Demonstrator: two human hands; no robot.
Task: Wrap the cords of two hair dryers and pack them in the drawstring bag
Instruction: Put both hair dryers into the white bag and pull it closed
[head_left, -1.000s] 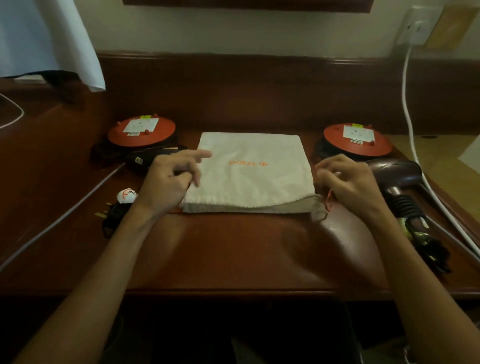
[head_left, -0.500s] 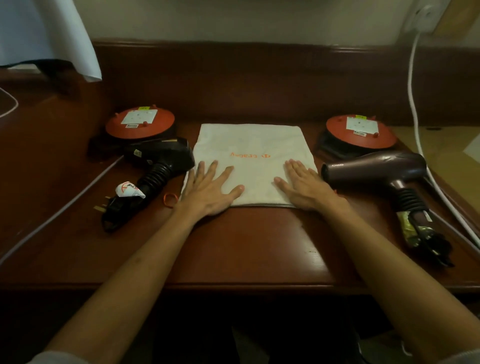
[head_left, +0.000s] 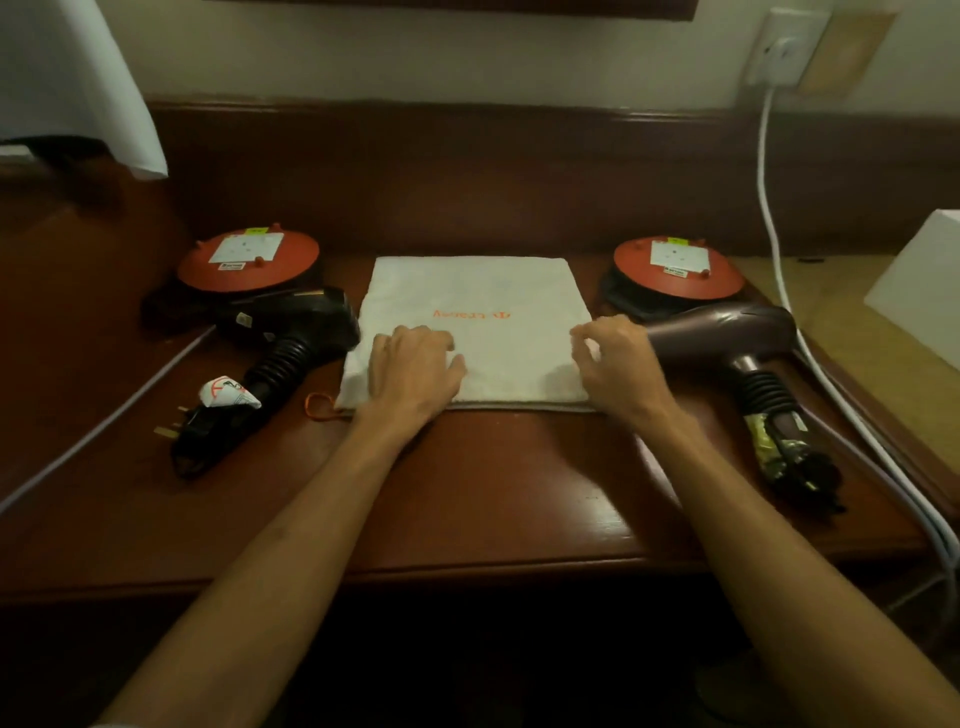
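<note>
left hand (head_left: 415, 371): palm down on near left part of drawstring bag (head_left: 475, 291), fingers loosely bent, gripping nothing. right hand (head_left: 615, 364): lifted over bag's near right edge, fingers curled, nothing clearly pinched. bag: flat on desk (head_left: 493, 493), centre, mouth toward person, orange drawstring loop (head_left: 319, 405) out at near left corner. black hair dryer (head_left: 291, 332) just left of bag; brown hair dryer (head_left: 727, 338) just right; cords look bundled on both. judged step: open bag. advice: pinch top layer only at mouth hem, pin lower layer, spread wide before loading.
</note>
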